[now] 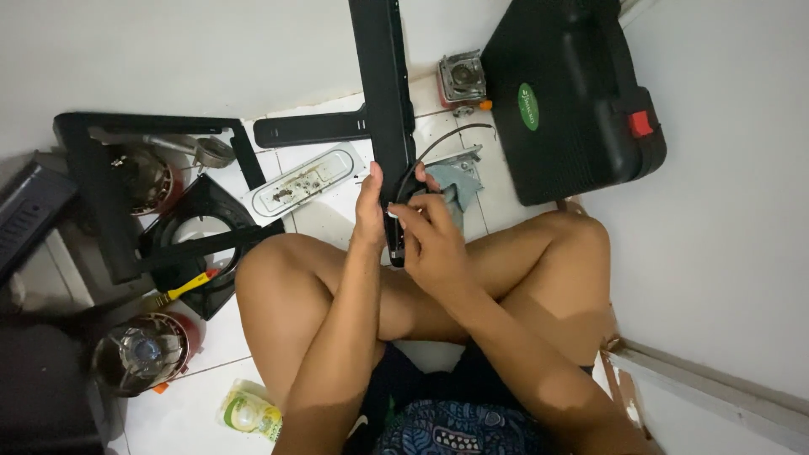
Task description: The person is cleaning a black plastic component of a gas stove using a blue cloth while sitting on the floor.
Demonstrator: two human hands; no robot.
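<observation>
The long black panel [383, 93] runs out of frame at the top edge; its lower end is covered by the hands. The black case [569, 93] is cut off at the top. The thin black cable [438, 145] disappears behind the right hand [430, 240]. Small parts on the white tray [305, 179] are too small to identify.

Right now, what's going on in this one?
A person sits cross-legged on a tiled floor, holding a long black panel upright between both hands. The left hand steadies its side while the right hand pinches a thin black cable at its lower end. A black carry case and stove parts lie around.
</observation>
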